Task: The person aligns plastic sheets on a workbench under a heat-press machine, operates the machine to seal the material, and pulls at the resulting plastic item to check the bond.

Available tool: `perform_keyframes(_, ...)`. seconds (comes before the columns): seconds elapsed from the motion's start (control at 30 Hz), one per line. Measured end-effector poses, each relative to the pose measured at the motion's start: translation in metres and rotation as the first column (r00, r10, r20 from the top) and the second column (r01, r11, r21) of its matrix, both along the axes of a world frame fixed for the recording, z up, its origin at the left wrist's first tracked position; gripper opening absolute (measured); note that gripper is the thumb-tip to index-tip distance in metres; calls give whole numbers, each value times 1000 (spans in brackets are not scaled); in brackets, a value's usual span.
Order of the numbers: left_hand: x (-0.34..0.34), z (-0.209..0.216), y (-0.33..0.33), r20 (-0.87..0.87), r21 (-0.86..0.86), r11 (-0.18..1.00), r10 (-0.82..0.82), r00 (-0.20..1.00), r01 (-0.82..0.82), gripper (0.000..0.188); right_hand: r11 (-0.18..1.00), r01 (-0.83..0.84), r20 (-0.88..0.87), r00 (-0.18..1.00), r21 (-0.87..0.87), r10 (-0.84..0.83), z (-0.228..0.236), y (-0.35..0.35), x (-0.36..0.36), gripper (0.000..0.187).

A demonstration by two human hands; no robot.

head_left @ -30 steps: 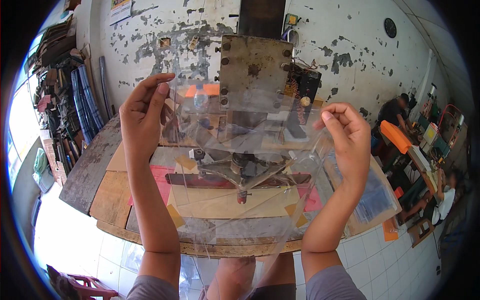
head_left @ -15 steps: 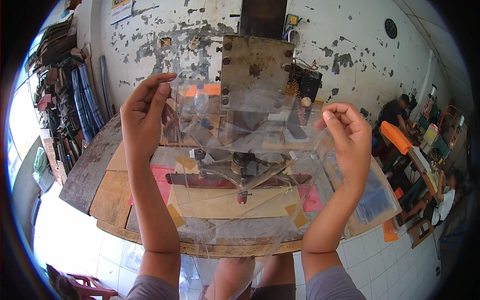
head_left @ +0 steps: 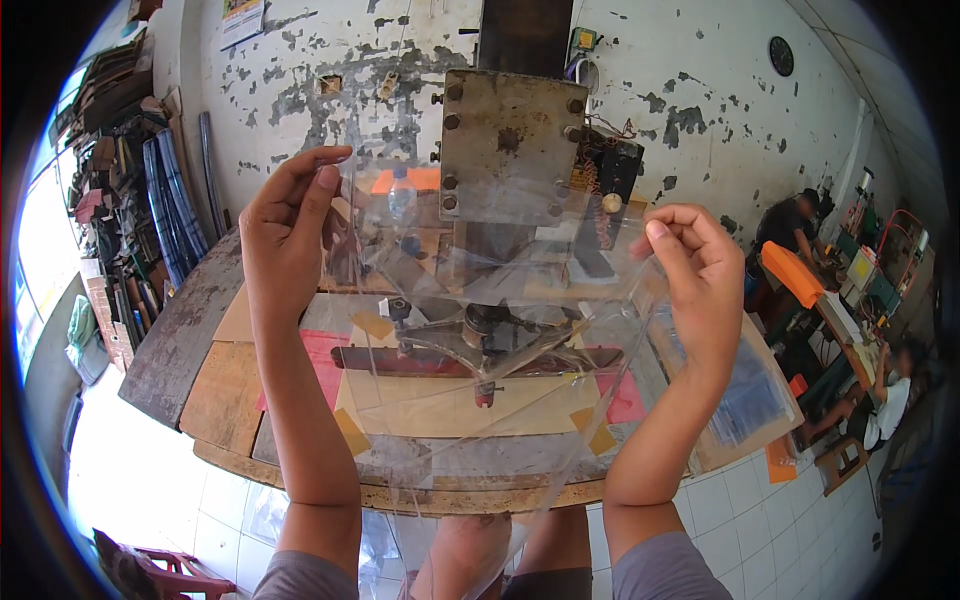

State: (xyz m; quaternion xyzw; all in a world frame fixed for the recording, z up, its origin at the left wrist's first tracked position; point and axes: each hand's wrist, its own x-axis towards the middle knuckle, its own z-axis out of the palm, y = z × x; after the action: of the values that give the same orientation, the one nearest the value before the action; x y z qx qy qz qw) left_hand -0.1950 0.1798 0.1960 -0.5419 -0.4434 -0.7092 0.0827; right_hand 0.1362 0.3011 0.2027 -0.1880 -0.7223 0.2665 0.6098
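Between my raised hands hangs a clear plastic sheet (head_left: 480,275), its lower part trailing down past the table's front edge. My left hand (head_left: 295,225) pinches it near the upper left corner between thumb and fingers. Farther right and a little lower, my right hand (head_left: 698,260) pinches the opposite upper corner. Through the sheet I see a press machine (head_left: 513,145) with a bolted metal plate and a three-armed bracket (head_left: 485,335) carrying a long flat bar. Under the bar lies a cream board (head_left: 460,412) with tan tape at its corners.
Stacked clear sheets (head_left: 740,390) lie on a board at the table's right. Wooden boards (head_left: 215,390) cover the left side. A plastic bottle (head_left: 402,195) stands behind the sheet. Two people are at the far right, near an orange sheet (head_left: 790,275). A red stool (head_left: 180,572) stands lower left.
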Motion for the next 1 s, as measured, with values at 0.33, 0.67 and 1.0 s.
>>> perform_keyframes(0.33, 0, 0, 0, -4, -6, 1000, 14, 1000, -14, 27, 1000, 13, 31, 999, -24, -13, 0, -2, 0, 11)
perform_keyframes(0.67, -1, 0, 1, -11, 3, 1000, 16, 1000, -16, 27, 1000, 6, 9, 1000, 0, -6, 0, 1, 1, 13)
perform_keyframes(1.0, 0, 1, 0, 53, 17, 1000, -2, 999, 1, 23, 975, -201, -4, 980, -91, 201, 0, 1, 5, 18)
